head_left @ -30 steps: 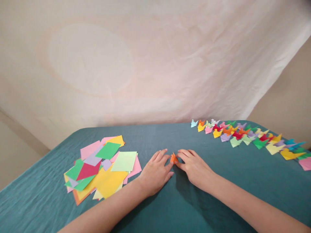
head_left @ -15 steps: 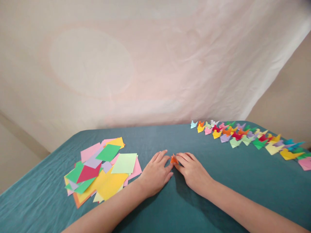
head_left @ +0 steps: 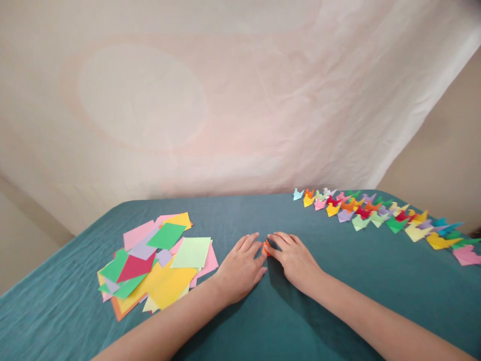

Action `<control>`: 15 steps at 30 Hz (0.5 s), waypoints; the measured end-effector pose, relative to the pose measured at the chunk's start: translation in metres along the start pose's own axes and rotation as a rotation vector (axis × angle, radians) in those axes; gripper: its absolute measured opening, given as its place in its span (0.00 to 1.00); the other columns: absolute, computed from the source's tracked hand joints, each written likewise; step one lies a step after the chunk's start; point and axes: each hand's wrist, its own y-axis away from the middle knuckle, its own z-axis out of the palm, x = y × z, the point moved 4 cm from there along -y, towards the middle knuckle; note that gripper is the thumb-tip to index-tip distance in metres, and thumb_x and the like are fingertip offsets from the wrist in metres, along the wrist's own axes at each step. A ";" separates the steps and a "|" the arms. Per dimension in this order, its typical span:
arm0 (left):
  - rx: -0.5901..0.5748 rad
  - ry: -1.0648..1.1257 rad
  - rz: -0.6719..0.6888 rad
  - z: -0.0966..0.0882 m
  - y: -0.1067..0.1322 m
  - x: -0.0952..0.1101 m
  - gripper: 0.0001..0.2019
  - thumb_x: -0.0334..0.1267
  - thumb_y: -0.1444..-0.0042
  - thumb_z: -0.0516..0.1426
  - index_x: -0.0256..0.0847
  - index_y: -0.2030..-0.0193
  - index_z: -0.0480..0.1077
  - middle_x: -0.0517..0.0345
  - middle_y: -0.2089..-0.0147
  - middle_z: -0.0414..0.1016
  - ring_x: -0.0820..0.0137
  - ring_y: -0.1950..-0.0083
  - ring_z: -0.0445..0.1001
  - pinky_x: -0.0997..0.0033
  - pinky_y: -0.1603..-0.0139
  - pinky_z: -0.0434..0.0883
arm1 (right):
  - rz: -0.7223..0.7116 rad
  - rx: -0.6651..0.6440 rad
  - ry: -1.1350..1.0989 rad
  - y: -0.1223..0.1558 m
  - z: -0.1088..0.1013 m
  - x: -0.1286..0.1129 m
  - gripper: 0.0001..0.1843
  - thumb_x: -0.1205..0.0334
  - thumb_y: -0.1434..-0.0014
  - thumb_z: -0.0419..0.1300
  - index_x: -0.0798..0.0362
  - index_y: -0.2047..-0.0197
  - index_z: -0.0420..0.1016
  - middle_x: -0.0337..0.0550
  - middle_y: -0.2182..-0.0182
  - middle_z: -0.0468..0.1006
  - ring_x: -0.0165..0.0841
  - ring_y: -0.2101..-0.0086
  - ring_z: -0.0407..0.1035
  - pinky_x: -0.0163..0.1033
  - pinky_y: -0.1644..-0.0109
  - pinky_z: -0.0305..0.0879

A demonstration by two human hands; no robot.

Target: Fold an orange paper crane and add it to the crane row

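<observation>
A small piece of folded orange paper (head_left: 266,248) sits on the cloth between my two hands, mostly covered by fingertips. My left hand (head_left: 242,268) rests palm down on the table, its fingertips pressing the paper's left side. From the right, my right hand (head_left: 296,258) pinches the same piece between thumb and fingers. The paper's exact folds are too small and too hidden to make out.
Loose coloured paper squares (head_left: 171,286) lie in an overlapping pile left of my left forearm. Several folded paper birds (head_left: 361,209) stand in rows along the far right. A teal cloth (head_left: 233,331) covers the table; a pale sheet (head_left: 240,100) hangs behind.
My right hand's fingers have shifted slightly left and closed over the orange paper, hiding more of it. My left hand stays nearly in place.
</observation>
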 end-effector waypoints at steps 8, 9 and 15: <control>0.002 0.000 -0.001 0.000 0.000 0.002 0.14 0.41 0.41 0.51 0.39 0.50 0.65 0.48 0.45 0.64 0.60 0.36 0.51 0.57 0.37 0.50 | 0.018 -0.027 -0.009 -0.002 0.004 0.006 0.16 0.69 0.39 0.52 0.48 0.49 0.71 0.48 0.45 0.67 0.39 0.45 0.57 0.45 0.48 0.56; -0.001 0.001 -0.004 0.000 0.000 0.002 0.14 0.41 0.41 0.51 0.39 0.50 0.65 0.48 0.45 0.64 0.60 0.36 0.51 0.57 0.37 0.50 | 0.015 -0.025 -0.011 -0.002 0.006 0.006 0.16 0.68 0.39 0.52 0.49 0.49 0.71 0.48 0.45 0.67 0.39 0.46 0.57 0.45 0.47 0.57; 0.008 0.020 -0.003 0.000 0.000 0.002 0.14 0.41 0.40 0.51 0.40 0.49 0.65 0.49 0.46 0.65 0.60 0.36 0.52 0.56 0.37 0.52 | 0.002 0.006 -0.044 0.003 0.014 0.006 0.19 0.69 0.38 0.49 0.51 0.45 0.66 0.48 0.45 0.66 0.38 0.46 0.58 0.44 0.47 0.58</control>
